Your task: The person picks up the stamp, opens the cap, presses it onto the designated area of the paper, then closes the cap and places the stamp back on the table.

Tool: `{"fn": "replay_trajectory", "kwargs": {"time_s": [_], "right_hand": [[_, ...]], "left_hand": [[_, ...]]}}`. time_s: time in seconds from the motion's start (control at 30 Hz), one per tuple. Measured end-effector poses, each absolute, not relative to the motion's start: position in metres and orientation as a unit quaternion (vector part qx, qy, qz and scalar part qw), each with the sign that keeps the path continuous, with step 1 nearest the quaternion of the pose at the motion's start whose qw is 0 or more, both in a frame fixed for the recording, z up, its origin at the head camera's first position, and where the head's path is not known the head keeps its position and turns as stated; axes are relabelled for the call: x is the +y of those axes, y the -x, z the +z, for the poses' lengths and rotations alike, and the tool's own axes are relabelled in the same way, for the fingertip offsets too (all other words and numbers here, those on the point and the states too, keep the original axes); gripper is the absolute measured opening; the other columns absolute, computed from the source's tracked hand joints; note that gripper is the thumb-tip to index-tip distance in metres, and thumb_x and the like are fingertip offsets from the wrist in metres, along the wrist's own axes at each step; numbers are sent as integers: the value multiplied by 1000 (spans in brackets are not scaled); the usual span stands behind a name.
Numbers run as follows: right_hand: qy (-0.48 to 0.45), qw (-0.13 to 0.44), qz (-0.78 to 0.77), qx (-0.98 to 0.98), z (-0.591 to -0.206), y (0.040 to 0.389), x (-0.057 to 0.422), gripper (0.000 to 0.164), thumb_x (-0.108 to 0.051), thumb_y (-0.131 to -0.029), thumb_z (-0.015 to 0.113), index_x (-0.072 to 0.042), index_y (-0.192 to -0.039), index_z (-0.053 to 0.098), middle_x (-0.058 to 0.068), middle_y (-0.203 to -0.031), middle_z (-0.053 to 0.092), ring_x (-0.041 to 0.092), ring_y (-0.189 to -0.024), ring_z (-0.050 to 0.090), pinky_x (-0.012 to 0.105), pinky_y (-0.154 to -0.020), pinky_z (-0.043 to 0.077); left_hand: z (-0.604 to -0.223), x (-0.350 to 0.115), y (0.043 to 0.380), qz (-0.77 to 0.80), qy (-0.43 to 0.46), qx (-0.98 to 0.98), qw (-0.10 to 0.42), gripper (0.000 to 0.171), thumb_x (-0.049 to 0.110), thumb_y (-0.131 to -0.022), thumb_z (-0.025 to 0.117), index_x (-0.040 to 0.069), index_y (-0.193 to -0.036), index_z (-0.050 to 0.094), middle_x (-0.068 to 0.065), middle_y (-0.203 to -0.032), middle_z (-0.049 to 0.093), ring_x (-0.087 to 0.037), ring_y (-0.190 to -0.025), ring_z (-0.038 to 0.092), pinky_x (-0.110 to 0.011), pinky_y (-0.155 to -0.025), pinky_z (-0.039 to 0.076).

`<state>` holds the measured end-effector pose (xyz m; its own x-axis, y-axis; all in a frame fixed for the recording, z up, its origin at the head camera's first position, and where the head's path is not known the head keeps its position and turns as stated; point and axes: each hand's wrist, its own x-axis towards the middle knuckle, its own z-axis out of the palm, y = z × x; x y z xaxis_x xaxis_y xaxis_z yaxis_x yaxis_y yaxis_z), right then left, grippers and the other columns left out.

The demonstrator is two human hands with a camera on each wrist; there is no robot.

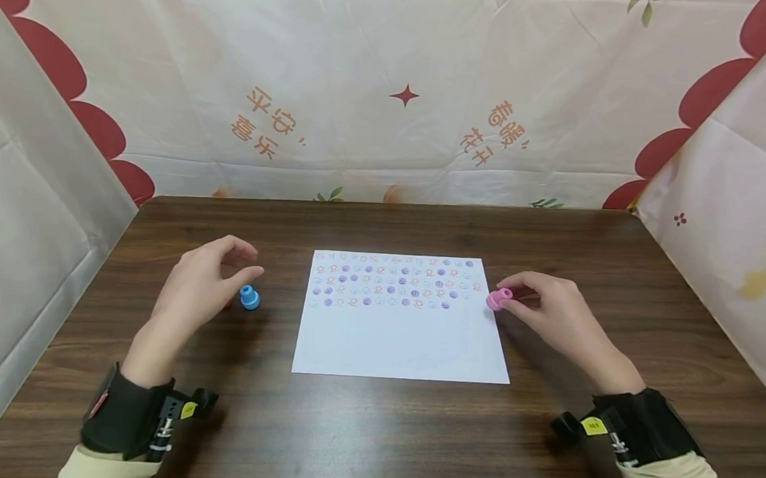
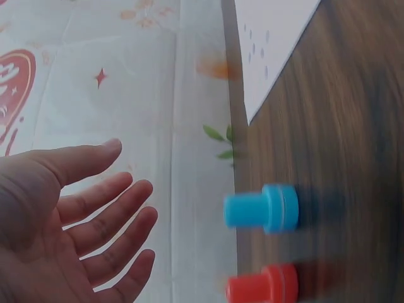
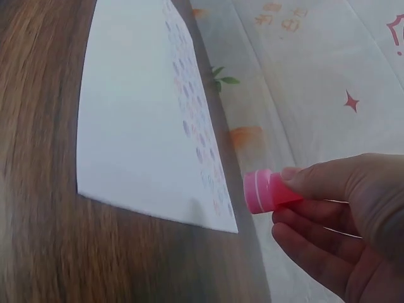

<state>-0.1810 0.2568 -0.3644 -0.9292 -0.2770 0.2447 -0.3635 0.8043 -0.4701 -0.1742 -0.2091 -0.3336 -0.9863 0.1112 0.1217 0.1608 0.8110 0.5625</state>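
Observation:
My right hand (image 1: 559,312) pinches a pink stamp (image 1: 498,299) by its handle, at the right edge of a white sheet of paper (image 1: 403,346). In the right wrist view the round base of this stamp (image 3: 256,191) faces the sheet, clear of the table. Rows of small purple, blue and red prints cover the sheet's upper half. Left of the paper, my left hand (image 1: 192,286) hovers with loosely bent fingers and holds nothing. Beside its thumb a blue stamp (image 1: 250,298) stands upright. A red stamp (image 2: 262,286) stands near the blue one, mostly hidden by the hand in the head view.
The brown wooden table (image 1: 345,427) runs back to a white printed cloth (image 1: 367,62) that hangs behind it. More cloth hangs along the left and right sides. Each wrist wears a black band with a small camera.

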Motion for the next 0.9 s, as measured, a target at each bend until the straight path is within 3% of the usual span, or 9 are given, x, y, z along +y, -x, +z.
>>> {"fn": "replay_trajectory", "kwargs": {"time_s": [0.37,0.9], "right_hand": [[-196,96,294,-930,-362,183,236,23,-2,-76,77,-4,-98,69,14,-92,72,24,-79,66,51,-70,61],[-199,86,321,-922,-362,182,207,24,-6,-77,78,-5,-100,70,10,-92,73,20,-82,67,47,-70,62]], "left_hand": [[-340,-162,180,-341,111,-933,35,27,25,-88,69,9,-109,62,-11,-105,68,-28,-98,62,-52,-88,53],[-373,-106,185,-412,136,-901,-21,21,23,-85,72,12,-102,66,-5,-102,71,-21,-94,64,-45,-83,57]]}}
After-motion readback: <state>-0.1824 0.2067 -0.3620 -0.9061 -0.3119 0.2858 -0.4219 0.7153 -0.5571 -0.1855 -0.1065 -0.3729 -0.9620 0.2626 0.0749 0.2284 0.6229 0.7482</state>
